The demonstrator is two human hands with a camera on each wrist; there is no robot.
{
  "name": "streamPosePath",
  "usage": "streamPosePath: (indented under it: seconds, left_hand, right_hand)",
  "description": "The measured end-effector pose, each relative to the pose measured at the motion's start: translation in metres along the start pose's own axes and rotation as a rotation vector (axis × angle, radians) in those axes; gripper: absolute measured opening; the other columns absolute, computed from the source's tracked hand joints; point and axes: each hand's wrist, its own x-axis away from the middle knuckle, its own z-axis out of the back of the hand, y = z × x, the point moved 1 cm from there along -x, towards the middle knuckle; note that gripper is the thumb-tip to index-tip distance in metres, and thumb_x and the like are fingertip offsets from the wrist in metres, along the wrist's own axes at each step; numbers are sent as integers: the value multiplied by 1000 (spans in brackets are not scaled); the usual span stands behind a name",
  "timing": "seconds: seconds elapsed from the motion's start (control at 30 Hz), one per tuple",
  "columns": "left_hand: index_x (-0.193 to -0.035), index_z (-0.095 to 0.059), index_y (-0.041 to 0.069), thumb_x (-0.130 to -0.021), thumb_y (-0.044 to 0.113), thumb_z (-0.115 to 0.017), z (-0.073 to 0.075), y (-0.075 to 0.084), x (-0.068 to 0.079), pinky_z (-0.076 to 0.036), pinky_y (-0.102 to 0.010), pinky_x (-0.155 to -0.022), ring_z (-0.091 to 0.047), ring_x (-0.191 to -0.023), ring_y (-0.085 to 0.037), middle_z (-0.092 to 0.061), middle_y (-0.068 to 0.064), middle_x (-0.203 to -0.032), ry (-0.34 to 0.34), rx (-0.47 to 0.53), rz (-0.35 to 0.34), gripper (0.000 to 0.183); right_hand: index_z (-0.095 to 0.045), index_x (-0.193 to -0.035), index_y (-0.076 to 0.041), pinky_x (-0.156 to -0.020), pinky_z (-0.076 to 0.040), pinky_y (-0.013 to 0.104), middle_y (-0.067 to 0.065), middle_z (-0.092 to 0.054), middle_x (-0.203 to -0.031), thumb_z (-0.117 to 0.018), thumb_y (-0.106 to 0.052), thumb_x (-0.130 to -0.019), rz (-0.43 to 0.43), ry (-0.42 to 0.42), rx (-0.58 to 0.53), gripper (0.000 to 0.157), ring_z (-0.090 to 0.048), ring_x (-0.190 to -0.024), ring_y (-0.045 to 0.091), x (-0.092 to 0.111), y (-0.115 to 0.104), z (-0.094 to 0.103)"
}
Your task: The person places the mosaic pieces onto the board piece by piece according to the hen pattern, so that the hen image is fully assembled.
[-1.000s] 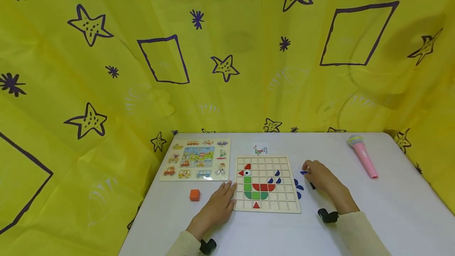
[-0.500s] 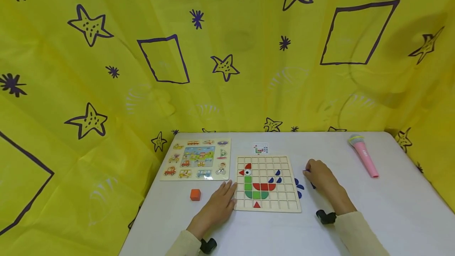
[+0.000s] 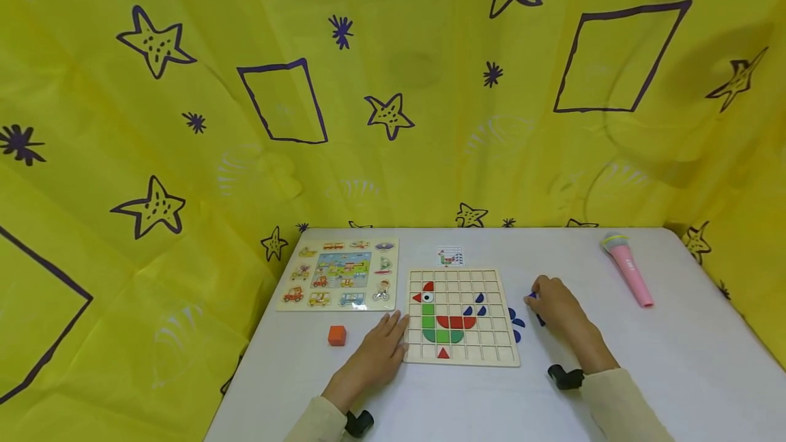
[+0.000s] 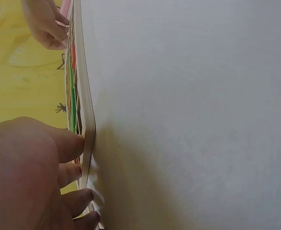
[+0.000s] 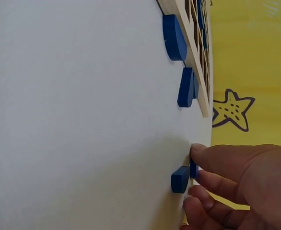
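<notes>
My left hand point(image 3: 379, 352) lies flat on the table with its fingers extended, touching the left edge of the wooden grid board point(image 3: 500, 352). In the left wrist view its thumb and fingers press along the board's side. Red, green and blue blocks form a bird in the grid. Right of the board, my right hand point(image 3: 557, 307) pinches a small blue block point(image 5: 193, 169) between thumb and index finger, at the table surface. Another blue block point(image 5: 180, 179) lies beside those fingers. Several blue half-round blocks point(image 3: 518, 323) lie against the board's right edge.
A small pattern card point(image 3: 450, 256) lies behind the board. A vehicle picture puzzle point(image 3: 288, 302) is at the back left, with an orange cube point(image 3: 337, 335) in front of it. A pink toy microphone point(image 3: 632, 275) lies at the right. Yellow cloth point(image 3: 368, 183) hangs behind the table.
My right hand shifts very slightly and the blue block in its fingers turns, lower towards the table. The left hand and the board stay where they were.
</notes>
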Motion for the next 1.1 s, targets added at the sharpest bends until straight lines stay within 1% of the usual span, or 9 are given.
streamPosePath:
  seconds: [0.13,0.23,0.43,0.57,0.63,0.77,0.9,0.97,1.1]
  left_hand:
    - [-167,-33,18,-111,36,-49,1,0,0,-32,-57,-126,-24,-161,-34,-29,-7,-174,4,1,-8,61]
    - [-168,-32,20,-111,37,-49,1,1,-1,-31,-56,-127,-23,-162,-33,-28,-6,-175,-3,-6,0,61]
    - [-168,-32,20,-111,37,-50,1,1,-1,-31,-55,-127,-24,-162,-32,-28,-5,-175,-3,-5,4,61]
    - [-167,-33,19,-111,36,-50,1,2,0,-31,-55,-127,-24,-162,-33,-28,-5,-175,-4,-3,6,61]
    - [-168,-32,20,-111,37,-50,1,2,0,-31,-55,-127,-23,-162,-32,-27,-5,-175,-8,-2,11,62]
    - [-168,-32,20,-111,37,-49,1,3,0,-31,-55,-127,-23,-162,-32,-27,-4,-175,-9,-9,17,62]
    - [-167,-32,19,-111,37,-49,2,3,0,-31,-55,-127,-23,-162,-32,-27,-5,-175,-4,-5,8,61]
    - [-167,-33,18,-111,36,-49,2,4,0,-31,-55,-127,-24,-162,-33,-28,-6,-175,0,-2,1,61]
    - [-167,-33,18,-111,35,-49,2,4,1,-31,-55,-127,-24,-162,-33,-28,-7,-175,2,1,4,60]
  right_hand:
    - [-60,-120,10,-85,-56,54,29,-59,-111,-69,-12,-100,13,-11,-31,31,-58,-94,37,1,0,-1]
    - [-60,-121,10,-90,-55,58,31,-59,-115,-69,-12,-100,13,-20,-51,32,-58,-99,39,4,-2,0]
    - [-59,-120,12,-90,-56,57,30,-59,-113,-66,-10,-101,6,-20,-71,30,-58,-98,38,8,-5,1]
    - [-61,-118,10,-91,-54,59,28,-62,-112,-68,-11,-100,3,-12,-70,29,-61,-99,39,11,-7,-3]
    - [-63,-117,8,-91,-51,61,25,-63,-111,-69,-13,-99,3,-6,-73,29,-62,-100,39,13,-9,-6]
    - [-65,-115,7,-91,-47,62,21,-66,-108,-72,-16,-98,4,-7,-71,30,-63,-98,36,18,-20,-13]
    - [-66,-114,6,-92,-45,61,19,-67,-108,-74,-16,-97,10,-13,-75,29,-64,-98,34,25,-37,-18]
    - [-66,-113,5,-90,-44,59,18,-67,-106,-76,-15,-96,19,-17,-86,28,-62,-96,33,30,-47,-22]
    - [-67,-108,1,-85,-42,52,10,-64,-97,-79,-15,-93,54,-28,-88,25,-59,-89,27,36,-62,-34]
